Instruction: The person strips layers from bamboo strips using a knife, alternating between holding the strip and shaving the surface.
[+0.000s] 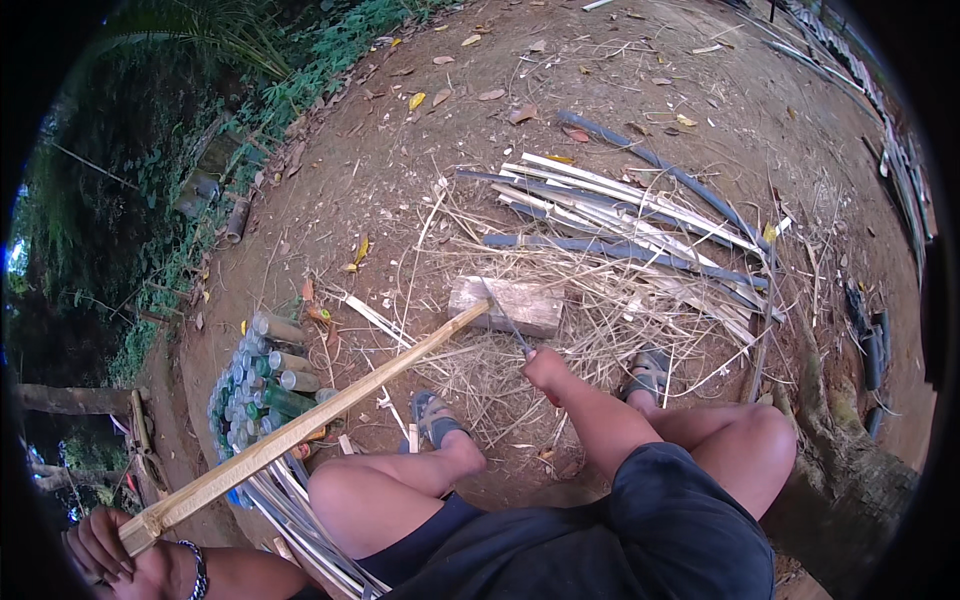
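My left hand, at the lower left with a bracelet on its wrist, is closed around the near end of a long pale bamboo strip. The strip slants away to the right, and its far end lies against the top of a wooden block on the ground. In my right hand is a thin-bladed knife, its fingers wrapped round the handle. The blade points up and left across the block, close to the strip's far end. Whether it touches the strip I cannot tell.
Beyond the block lies a pile of split strips, pale and dark, amid shavings. Clustered bottles stand at left. More strips lie beside my left leg. My sandalled feet flank the block; a tree trunk rises at right.
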Tool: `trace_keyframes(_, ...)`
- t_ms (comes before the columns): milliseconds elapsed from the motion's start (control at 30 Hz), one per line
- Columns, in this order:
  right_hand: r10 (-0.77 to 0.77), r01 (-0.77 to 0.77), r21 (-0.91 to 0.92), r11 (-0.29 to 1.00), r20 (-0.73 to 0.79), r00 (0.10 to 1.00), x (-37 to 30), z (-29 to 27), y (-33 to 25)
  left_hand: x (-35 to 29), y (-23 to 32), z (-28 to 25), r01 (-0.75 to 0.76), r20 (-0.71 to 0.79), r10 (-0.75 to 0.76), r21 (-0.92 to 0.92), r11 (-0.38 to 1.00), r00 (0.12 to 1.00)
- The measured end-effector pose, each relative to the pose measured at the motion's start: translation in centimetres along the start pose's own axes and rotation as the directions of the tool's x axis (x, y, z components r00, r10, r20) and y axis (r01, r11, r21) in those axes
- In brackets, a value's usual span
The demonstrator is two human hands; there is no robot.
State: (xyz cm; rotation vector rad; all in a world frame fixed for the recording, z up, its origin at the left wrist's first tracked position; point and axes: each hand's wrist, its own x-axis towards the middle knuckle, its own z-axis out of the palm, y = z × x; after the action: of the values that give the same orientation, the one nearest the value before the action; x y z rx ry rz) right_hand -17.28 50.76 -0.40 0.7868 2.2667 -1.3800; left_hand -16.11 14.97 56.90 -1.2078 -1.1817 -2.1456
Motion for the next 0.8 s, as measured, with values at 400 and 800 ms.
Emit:
trace_keyframes(400, -0.496, 0.479, 0.155, 0.864, 0.099, 0.863, -13.3, -2.1, -14.1, -0.7, -0.1, -2.8, -0.031, -0.029, 0.034, 0.103, 0.994, 0.999)
trace_keyframes(800, -0.35, 0.354, -0.036, 0.935, 0.083, 0.933, -8.2, -3.3, -9.8, 0.0, -0.4, -2.0, -0.044, -0.121, 0.066, 0.173, 0.984, 0.99)
